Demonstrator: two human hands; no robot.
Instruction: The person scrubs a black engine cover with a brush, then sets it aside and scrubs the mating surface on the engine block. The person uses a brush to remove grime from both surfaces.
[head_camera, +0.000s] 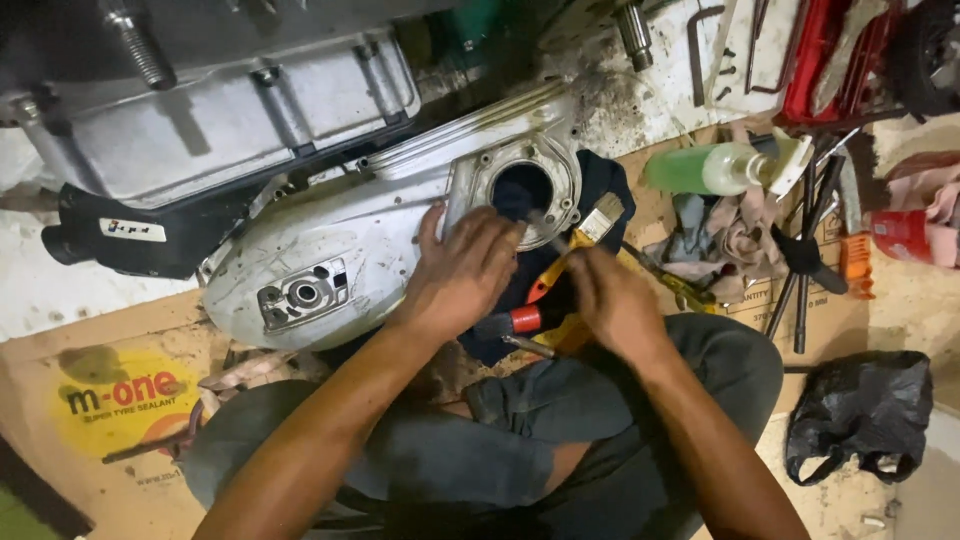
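Observation:
A grey metal engine cover (330, 250) with a round opening (522, 188) lies on the floor in front of me. My left hand (465, 270) rests on its lower right edge, fingers pressed near the opening. My right hand (610, 295) is closed around a slim tool whose metal tip (545, 228) points up toward the opening. A paintbrush with a yellow-orange handle (575, 245) lies between the two hands. A dark cloth (600, 180) sits under the cover's right end. My knees in grey trousers (480, 440) fill the lower middle.
A large engine block (220, 110) stands at the back left. To the right lie a green spray bottle (715, 168), rags (730, 240), a cross wrench (805, 250), red containers (905, 235) and a black plastic bag (855, 415). Cardboard (110, 400) covers the floor.

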